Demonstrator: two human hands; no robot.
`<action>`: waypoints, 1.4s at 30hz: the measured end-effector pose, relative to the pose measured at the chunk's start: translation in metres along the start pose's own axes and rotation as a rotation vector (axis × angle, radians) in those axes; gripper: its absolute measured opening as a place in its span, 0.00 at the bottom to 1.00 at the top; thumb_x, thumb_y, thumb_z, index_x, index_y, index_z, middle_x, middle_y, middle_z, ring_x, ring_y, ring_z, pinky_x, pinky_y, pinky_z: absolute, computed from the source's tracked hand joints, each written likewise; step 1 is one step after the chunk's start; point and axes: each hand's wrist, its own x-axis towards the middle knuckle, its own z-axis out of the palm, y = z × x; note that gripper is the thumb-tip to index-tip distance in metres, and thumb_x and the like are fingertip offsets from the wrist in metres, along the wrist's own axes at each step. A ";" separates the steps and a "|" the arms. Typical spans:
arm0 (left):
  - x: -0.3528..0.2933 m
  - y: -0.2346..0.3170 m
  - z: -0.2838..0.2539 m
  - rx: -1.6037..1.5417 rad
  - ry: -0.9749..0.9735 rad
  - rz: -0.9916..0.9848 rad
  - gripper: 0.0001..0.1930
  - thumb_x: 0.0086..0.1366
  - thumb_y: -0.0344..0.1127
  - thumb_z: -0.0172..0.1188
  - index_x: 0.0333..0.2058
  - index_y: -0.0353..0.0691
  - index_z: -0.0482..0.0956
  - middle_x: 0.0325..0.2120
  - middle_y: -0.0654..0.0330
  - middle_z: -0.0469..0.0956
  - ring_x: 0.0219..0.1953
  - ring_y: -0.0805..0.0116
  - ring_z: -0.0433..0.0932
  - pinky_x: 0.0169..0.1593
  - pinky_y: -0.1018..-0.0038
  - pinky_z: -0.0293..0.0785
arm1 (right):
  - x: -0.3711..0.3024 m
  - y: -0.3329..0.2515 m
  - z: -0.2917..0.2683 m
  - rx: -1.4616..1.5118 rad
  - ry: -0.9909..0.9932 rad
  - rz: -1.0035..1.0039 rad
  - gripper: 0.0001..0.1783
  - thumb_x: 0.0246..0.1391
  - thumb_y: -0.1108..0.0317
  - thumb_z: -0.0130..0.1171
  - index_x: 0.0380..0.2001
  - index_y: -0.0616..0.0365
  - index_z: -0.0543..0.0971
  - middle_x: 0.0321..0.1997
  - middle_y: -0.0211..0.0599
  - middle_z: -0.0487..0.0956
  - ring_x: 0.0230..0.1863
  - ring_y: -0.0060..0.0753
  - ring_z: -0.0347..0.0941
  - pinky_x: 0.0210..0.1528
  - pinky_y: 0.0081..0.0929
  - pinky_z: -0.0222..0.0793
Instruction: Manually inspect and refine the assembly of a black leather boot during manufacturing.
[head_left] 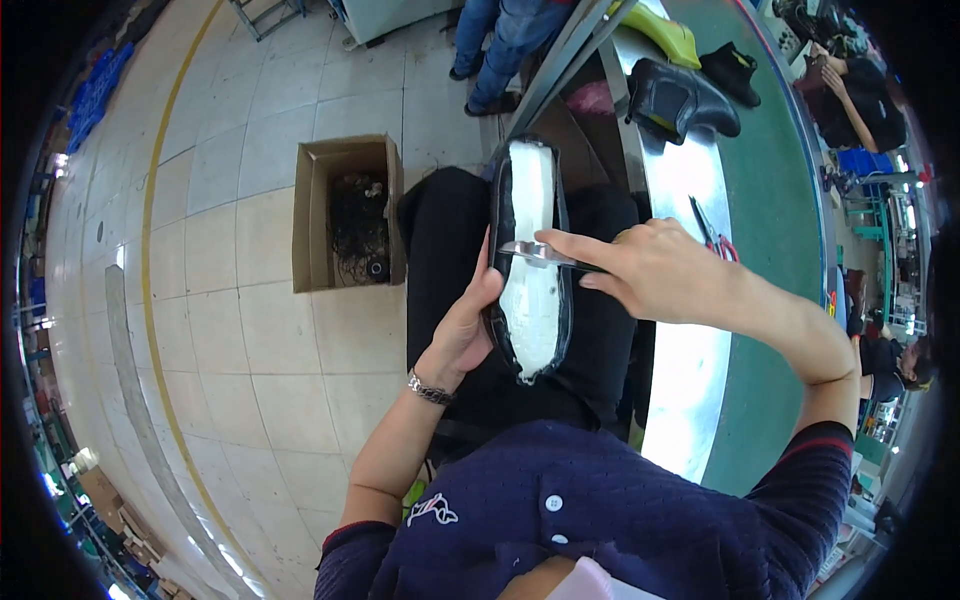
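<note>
A black shoe (529,315) lies sole side up above my lap, its toe-to-heel length pointing away from me. A white layer covers its underside, with black leather showing around the rim. My left hand (468,318) cups the shoe's left side, thumb at the edge and the other fingers mostly hidden beneath. In my right hand (660,268) is a knife (528,249) with a wide metal blade and a dark handle. Its blade lies crosswise on the white underside near the middle, my index finger stretched along it.
An open cardboard box (303,215) of dark scraps stands on the tiled floor to the left. At right, a metal ledge (690,350) edges a green bench (765,400). Scissors (715,235), a black boot (680,103) and a yellow-green shoe last (662,36) lie there. Someone in jeans (510,45) stands ahead.
</note>
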 end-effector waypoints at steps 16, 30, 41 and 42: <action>-0.006 -0.019 0.026 -0.039 0.190 0.067 0.34 0.72 0.48 0.46 0.70 0.57 0.39 0.66 0.58 0.54 0.65 0.64 0.59 0.65 0.64 0.58 | -0.006 0.009 0.023 -0.318 0.168 -0.263 0.45 0.49 0.77 0.52 0.63 0.10 0.60 0.31 0.49 0.78 0.24 0.34 0.77 0.23 0.26 0.74; -0.011 -0.018 0.012 0.147 0.295 -0.006 0.31 0.64 0.34 0.60 0.62 0.37 0.56 0.50 0.59 0.72 0.50 0.70 0.73 0.52 0.71 0.71 | 0.020 -0.004 0.019 -0.222 0.020 -0.201 0.45 0.48 0.75 0.52 0.70 0.38 0.52 0.16 0.40 0.77 0.13 0.34 0.75 0.17 0.28 0.72; -0.027 -0.018 0.010 0.231 0.127 -0.112 0.29 0.55 0.27 0.67 0.56 0.37 0.67 0.46 0.60 0.75 0.49 0.70 0.75 0.52 0.69 0.74 | 0.001 -0.034 0.011 -0.231 0.067 -0.185 0.44 0.48 0.74 0.51 0.69 0.39 0.53 0.15 0.42 0.76 0.15 0.35 0.76 0.18 0.29 0.73; -0.032 -0.017 0.008 0.228 0.136 -0.120 0.29 0.55 0.27 0.67 0.56 0.37 0.67 0.46 0.60 0.75 0.49 0.70 0.75 0.52 0.69 0.74 | -0.002 -0.039 0.013 -0.170 0.143 -0.247 0.45 0.50 0.66 0.55 0.70 0.32 0.51 0.14 0.37 0.71 0.11 0.31 0.71 0.11 0.29 0.66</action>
